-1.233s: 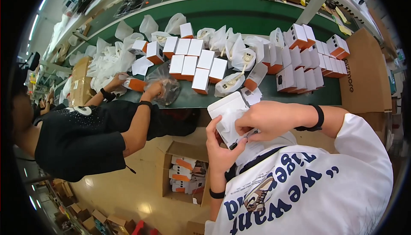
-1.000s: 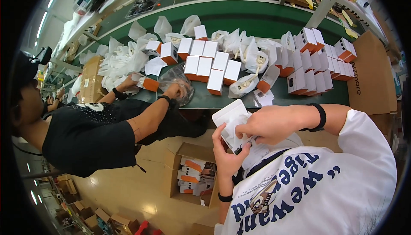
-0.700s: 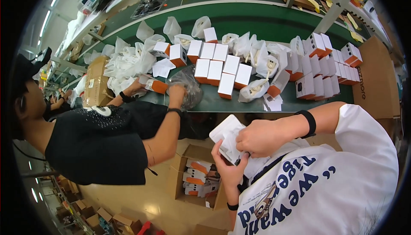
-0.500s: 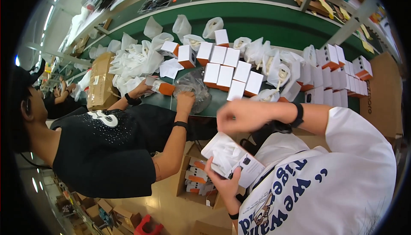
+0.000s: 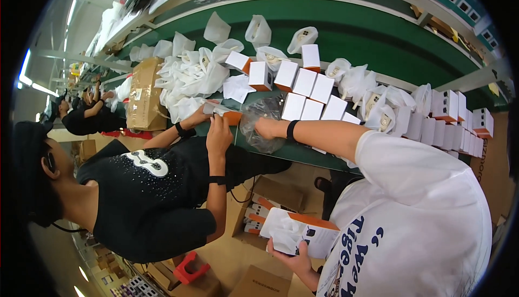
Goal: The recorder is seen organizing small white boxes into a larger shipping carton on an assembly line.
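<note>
My left hand (image 5: 296,262) grips a white and orange cardboard box (image 5: 319,243), low and close to my shirt. The box is open at its end, and crumpled white wrapping (image 5: 286,233) fills the opening. My right arm stretches across to the table, where my right hand (image 5: 266,127) is in a clear grey plastic bag (image 5: 254,116); its fingertips are hidden there. Just left of the bag, a co-worker's two hands (image 5: 219,134) hold another white and orange box (image 5: 232,117). Behind the bag stand several white boxes (image 5: 304,82).
White plastic pouches (image 5: 189,75) lie heaped at the left beside a brown carton (image 5: 145,94). More white boxes (image 5: 448,105) are stacked at the right. An open carton (image 5: 281,194) of boxes is on the floor, near a red stool (image 5: 190,268). The co-worker (image 5: 146,199) sits close on my left.
My right hand has moved from above the open box into the grey bag. The co-worker's hand has left that bag and gone to their box. My left hand still holds its box.
</note>
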The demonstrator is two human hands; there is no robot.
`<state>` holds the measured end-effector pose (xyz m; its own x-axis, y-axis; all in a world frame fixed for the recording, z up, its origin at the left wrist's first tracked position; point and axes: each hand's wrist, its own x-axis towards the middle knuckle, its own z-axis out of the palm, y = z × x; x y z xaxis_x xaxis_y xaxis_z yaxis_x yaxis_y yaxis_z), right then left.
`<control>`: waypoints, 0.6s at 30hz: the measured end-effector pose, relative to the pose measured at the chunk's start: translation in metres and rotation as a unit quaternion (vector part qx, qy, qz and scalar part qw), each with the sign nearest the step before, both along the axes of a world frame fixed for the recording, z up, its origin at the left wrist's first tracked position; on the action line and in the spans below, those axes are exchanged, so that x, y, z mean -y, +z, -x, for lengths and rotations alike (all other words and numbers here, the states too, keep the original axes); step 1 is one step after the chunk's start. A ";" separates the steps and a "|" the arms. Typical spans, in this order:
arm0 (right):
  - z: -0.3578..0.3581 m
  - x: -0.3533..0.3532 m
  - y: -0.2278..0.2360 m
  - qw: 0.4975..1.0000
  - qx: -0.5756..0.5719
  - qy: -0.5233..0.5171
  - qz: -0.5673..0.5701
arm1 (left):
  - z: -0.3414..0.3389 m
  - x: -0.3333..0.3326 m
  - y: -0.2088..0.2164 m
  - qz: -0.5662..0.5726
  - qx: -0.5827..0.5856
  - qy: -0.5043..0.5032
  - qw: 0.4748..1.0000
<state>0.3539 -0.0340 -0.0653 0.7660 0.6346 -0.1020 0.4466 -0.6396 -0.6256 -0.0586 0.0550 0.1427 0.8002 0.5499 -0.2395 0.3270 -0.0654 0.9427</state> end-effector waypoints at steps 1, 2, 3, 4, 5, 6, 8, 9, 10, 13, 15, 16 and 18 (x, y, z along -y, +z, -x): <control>-0.004 -0.001 -0.012 0.997 0.014 0.045 0.061 | -0.002 0.005 0.005 0.007 0.000 0.012 1.000; -0.007 0.002 -0.025 0.996 0.044 0.058 0.044 | -0.004 0.009 0.010 0.014 0.001 0.023 1.000; 0.002 -0.008 -0.029 0.996 0.045 0.069 0.039 | -0.003 0.011 0.014 0.009 0.001 0.034 0.999; 0.014 -0.012 -0.028 0.995 0.052 0.052 0.064 | -0.001 0.017 0.019 0.011 0.002 0.057 0.998; 0.020 -0.016 -0.026 0.994 0.060 0.033 0.088 | -0.001 0.019 0.021 0.013 0.002 0.079 0.997; 0.022 -0.018 -0.019 0.994 0.066 0.019 0.083 | 0.002 0.020 0.020 0.011 0.004 0.089 0.996; 0.020 -0.013 -0.001 0.994 0.079 0.029 0.075 | 0.010 0.017 0.017 -0.011 0.022 0.071 0.997; 0.018 -0.002 0.006 0.993 0.091 0.022 0.074 | 0.012 0.017 0.019 -0.010 0.022 0.072 0.997; 0.009 0.005 0.010 0.990 0.119 0.018 0.070 | 0.007 0.017 0.018 -0.006 0.017 0.058 0.998; 0.009 0.020 0.039 0.989 0.136 -0.026 0.057 | -0.004 0.020 0.018 0.023 0.048 0.062 0.997; 0.004 0.031 0.068 0.985 0.150 -0.071 0.044 | -0.006 0.015 0.015 0.008 0.059 0.017 0.998; 0.008 0.034 0.083 0.980 0.160 -0.117 0.029 | -0.007 0.012 0.012 0.000 0.056 0.014 0.998; 0.026 0.054 0.117 0.982 0.079 -0.147 -0.089 | -0.008 0.003 0.004 -0.006 0.085 -0.014 0.996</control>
